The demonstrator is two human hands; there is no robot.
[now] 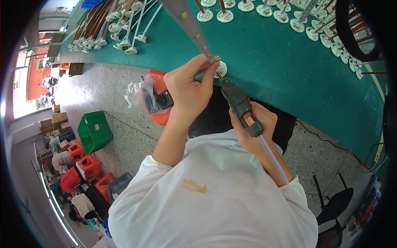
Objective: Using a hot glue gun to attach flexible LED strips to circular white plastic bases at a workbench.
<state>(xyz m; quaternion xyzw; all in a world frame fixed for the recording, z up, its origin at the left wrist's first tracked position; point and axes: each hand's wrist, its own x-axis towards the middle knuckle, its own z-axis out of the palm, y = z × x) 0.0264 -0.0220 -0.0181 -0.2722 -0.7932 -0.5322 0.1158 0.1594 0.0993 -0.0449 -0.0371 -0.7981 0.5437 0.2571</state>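
Above the near edge of the green table, my left hand (189, 87) pinches the lower end of a grey LED light strip (193, 29) with yellow spots along it. The strip slants up and away toward the top of the view. My right hand (261, 124) is wrapped round a dark green hot glue gun (236, 99). A pale glue stick (273, 157) juts from its back, over my right forearm. The gun's nozzle points at a small round white base (222, 68), partly hidden behind my left fingertips. Whether the nozzle touches it, I cannot tell.
Rows of white round bases with upright strips (297, 25) line the far right of the green table (264, 53). More strips (99, 25) lie piled far left. A red stool (159, 118) bears a plastic-wrapped black thing. A green crate (94, 131) stands on the floor; people sit beyond.
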